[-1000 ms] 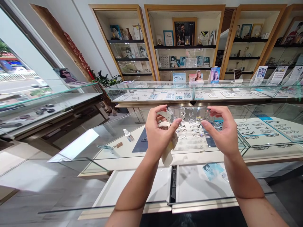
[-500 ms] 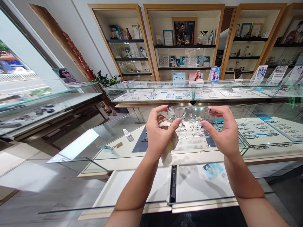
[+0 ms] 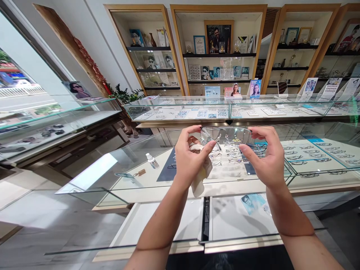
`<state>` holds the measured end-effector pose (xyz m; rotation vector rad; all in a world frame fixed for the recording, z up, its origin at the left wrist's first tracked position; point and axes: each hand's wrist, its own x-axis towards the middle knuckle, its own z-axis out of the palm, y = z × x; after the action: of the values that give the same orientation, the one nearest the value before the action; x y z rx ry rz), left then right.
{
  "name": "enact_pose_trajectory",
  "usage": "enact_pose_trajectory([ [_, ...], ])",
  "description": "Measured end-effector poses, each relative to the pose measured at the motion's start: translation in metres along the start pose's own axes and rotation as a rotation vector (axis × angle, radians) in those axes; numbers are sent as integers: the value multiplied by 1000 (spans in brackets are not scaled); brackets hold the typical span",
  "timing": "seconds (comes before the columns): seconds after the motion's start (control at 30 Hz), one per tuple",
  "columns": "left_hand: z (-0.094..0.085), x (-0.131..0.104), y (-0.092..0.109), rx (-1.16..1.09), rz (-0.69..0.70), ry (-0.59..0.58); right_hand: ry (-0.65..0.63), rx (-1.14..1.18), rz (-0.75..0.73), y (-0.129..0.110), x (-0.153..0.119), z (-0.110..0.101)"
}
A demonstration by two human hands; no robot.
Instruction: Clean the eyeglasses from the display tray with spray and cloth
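A pair of thin-rimmed glasses [image 3: 237,135] is held up between my two hands, above the glass display case. My left hand [image 3: 191,153] grips one side of the frame with fingers and thumb. A pale cloth [image 3: 199,182] is also tucked in that hand and hangs below the palm. At the other side of the frame, my right hand [image 3: 266,155] pinches it between fingertips and thumb. Small yellow lettering shows on the right lens.
On the case [image 3: 146,180] stand a white spray bottle [image 3: 152,161] and, nearby, a small brown object [image 3: 140,172]. Rows of glasses lie under the glass. Open white drawers [image 3: 242,225] are below my arms. Another glass counter [image 3: 180,112] runs behind.
The glasses have tilted slightly and shifted a little to the right with both hands. The lettering on the right lens is now clearer.
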<state>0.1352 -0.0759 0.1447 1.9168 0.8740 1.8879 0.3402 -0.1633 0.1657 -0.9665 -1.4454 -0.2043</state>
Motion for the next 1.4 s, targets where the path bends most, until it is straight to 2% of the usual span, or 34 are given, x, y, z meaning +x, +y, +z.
enact_pose_trajectory([
  [0.1, 0, 0, -1, -4, 1, -15, 5, -9, 1, -1, -1, 0],
  [0.2, 0, -1, 0, 10, 37, 22, -4, 1, 21, -1, -1, 0],
  [0.5, -2, -3, 9, 214, 309, 198, -131, 31, 118, 8, 1, 1],
  [0.7, -2, -2, 10, 244, 380, 227, -158, 10, 134, 11, 1, 3],
  [0.83, -2, -3, 9, 224, 299, 207, -139, 22, 118, 10, 2, 4],
  [0.97, -3, -3, 6, 150, 124, 116, -59, 15, 75, 8, 1, 5],
  [1.07, -3, -2, 4, 89, 45, 57, -14, -6, 37, 5, 0, 4],
  [1.4, -2, 0, 3, 41, 24, 21, 34, -77, -54, -1, -2, 4],
])
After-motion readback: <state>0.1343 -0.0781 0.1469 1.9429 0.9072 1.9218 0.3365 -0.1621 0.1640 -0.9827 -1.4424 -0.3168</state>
